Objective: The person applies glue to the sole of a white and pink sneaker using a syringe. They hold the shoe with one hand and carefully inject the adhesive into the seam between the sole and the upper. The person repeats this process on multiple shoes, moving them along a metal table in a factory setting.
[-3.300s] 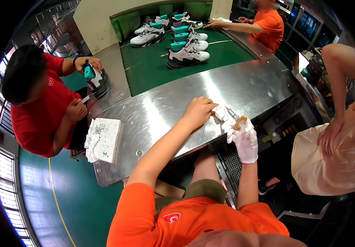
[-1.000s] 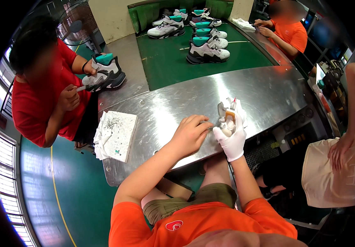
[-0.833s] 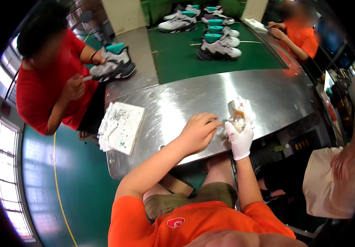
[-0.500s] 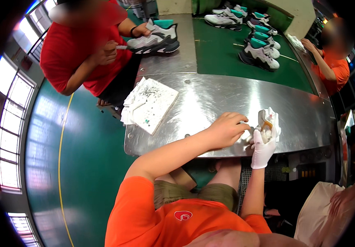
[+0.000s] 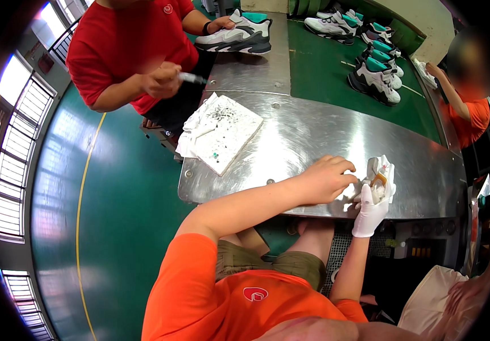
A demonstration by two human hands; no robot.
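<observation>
My right hand [image 5: 371, 211], in a white glove, grips a small white object [image 5: 387, 170] with a red mark and a tan strip across its opening; its kind does not show clearly. It is at the near right part of the steel table. Just left of it, my bare left hand [image 5: 329, 179] hovers low over the metal with bent fingers near the glove's fingertips. These fingers are curled in, and whatever is between them is too small to make out.
A stained white pad [image 5: 230, 131] with crumpled cloth lies at the steel table's [image 5: 307, 128] left end. Across from me, a person in red holds a sneaker [image 5: 236, 41] and a marker [image 5: 192, 78]. Several sneakers [image 5: 374, 82] stand on the green surface. Another person works at far right.
The whole view has shifted, moving the table slightly to the right. The person in red has drawn the marker away from the sneaker. My hands keep nearly the same pose.
</observation>
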